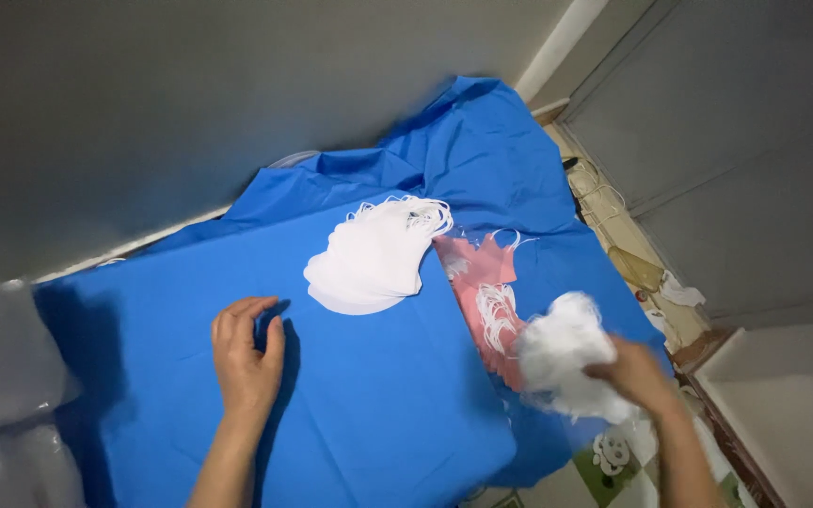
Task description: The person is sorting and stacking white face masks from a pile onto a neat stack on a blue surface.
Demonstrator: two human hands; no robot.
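Across the blue sheet (359,404) covering the work surface, a fanned stack of white masks (374,256) lies beside a pink stack (486,292), while the right hand (634,372), wrist bent inward, clutches a blurred white bundle (566,362) and the left hand (245,350) rests empty, fingers loosely curled.

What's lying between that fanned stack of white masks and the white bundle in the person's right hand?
A stack of pink masks with white ear loops lies between the white masks and the bundle in the right hand, in the head view.
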